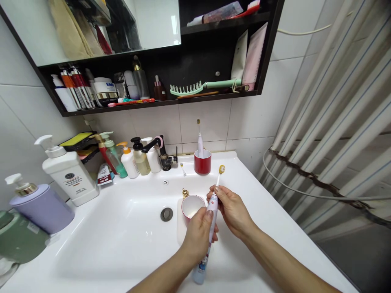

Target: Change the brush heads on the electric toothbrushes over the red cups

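In the head view, taking the black faucet (164,154) as landmark, an electric toothbrush (213,221) is held to its right and nearer the wearer, tilted over the sink (122,232). The left hand (197,234) is wrapped round the handle; the right hand (233,209) has its fingers closed at the slim neck, below the yellowish bristles (222,168). The step looks like handling the joint of head and handle; the next move seems to call for a firm left grip and fine right-hand control.

The handle is a smooth pale cylinder with printed figures, likely plastic. Nearer than the faucet, partly behind the left hand, sits a round, white-lined cup (195,202); right of the faucet, a glossy red cup (202,165) holds a slender second toothbrush (200,145).
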The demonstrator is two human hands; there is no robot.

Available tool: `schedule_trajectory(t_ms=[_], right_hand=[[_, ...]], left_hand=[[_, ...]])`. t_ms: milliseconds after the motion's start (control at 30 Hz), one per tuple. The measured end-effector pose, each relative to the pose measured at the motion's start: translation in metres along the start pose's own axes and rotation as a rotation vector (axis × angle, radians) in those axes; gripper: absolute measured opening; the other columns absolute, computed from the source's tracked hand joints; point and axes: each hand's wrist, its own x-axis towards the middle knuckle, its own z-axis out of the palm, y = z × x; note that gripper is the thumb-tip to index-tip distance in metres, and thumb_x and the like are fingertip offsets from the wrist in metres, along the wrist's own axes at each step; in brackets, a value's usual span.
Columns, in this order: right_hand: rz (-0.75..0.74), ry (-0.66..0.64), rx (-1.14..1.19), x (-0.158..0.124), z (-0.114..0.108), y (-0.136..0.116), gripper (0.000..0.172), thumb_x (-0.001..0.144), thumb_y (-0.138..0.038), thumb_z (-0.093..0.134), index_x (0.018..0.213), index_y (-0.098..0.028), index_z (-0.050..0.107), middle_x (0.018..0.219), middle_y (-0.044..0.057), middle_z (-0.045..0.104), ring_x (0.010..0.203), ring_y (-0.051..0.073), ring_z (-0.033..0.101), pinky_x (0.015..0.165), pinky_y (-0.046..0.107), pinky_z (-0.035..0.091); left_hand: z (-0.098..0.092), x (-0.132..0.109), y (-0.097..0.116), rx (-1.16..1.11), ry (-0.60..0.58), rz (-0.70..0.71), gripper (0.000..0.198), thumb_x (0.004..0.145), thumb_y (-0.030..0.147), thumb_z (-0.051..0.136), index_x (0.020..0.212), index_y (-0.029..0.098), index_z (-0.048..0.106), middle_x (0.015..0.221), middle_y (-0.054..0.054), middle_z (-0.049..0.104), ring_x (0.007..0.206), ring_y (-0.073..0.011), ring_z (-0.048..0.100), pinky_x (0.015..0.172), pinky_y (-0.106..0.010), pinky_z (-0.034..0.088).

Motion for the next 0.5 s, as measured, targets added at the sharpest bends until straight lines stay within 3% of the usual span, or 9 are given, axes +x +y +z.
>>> schedule_trajectory(t_ms=[133, 300, 500], right_hand=[[0.028, -0.01, 0.03, 0.0003, -0.0003, -0.0009, 0.018, 0.061, -0.033, 0.051, 0.065, -0.015, 0.049, 0.052, -0.002, 0.052, 0.048, 0.008, 0.044, 0.049, 0.021, 0.034], [0.038, -0.022, 0.055, 0.0015, -0.0023, -0.0024, 0.019, 0.06, -0.033, 0.052, 0.065, -0.015, 0.05, 0.054, -0.002, 0.052, 0.052, 0.009, 0.047, 0.054, 0.022, 0.036], [0.075, -0.045, 0.092, 0.0054, -0.0063, -0.0007, 0.017, 0.061, -0.032, 0.052, 0.065, -0.016, 0.051, 0.055, -0.001, 0.052, 0.052, 0.008, 0.047, 0.05, 0.02, 0.037]], left_hand=[[-0.0004, -0.0009, 0.0025, -0.106, -0.074, -0.062, 0.034, 0.066, 0.05, 0.03, 0.068, 0.016, 0.038, 0.051, 0.002, 0.044, 0.037, -0.0056, 0.038, 0.037, -0.019, 0.029], [-0.0026, -0.0012, 0.0017, -0.052, -0.046, -0.034, 0.035, 0.064, 0.05, 0.034, 0.065, 0.016, 0.039, 0.052, 0.002, 0.045, 0.038, -0.006, 0.04, 0.039, -0.02, 0.029], [-0.0028, -0.0022, 0.001, -0.192, -0.116, -0.131, 0.037, 0.064, 0.051, 0.032, 0.071, 0.015, 0.041, 0.051, 0.002, 0.045, 0.037, -0.0057, 0.039, 0.038, -0.02, 0.028]])
